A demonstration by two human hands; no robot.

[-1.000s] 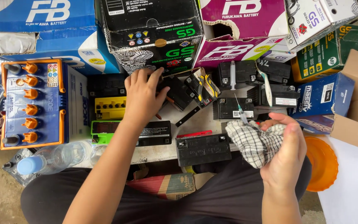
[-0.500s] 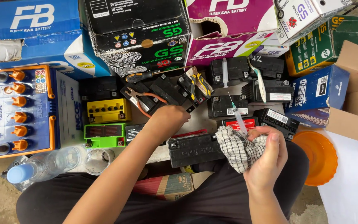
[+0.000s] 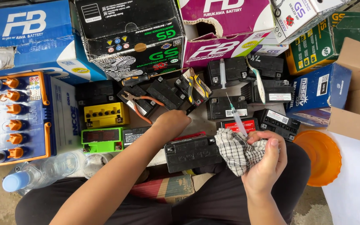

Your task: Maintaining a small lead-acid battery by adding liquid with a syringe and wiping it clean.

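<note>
- Boxes of many colours stand along the back of a low, crowded surface (image 3: 196,121); small black batteries lie all over it.
- Left hand (image 3: 171,123) is down near the middle now; a second ago it was up by the back boxes; its fingers are curled into a loose fist on the surface, and I cannot tell if they hold anything.
- Pliers (image 3: 136,102) with orange handles now show where that hand was; they lie just behind it.
- Right hand (image 3: 267,160) has its fingers closed around a checked cloth (image 3: 236,150) and a syringe (image 3: 235,114) that points up and away; it has come a little closer to the body.
- Black battery (image 3: 192,152) lies in front, between both hands; the cloth touches its right end; it looks like the one being worked on.
</note>
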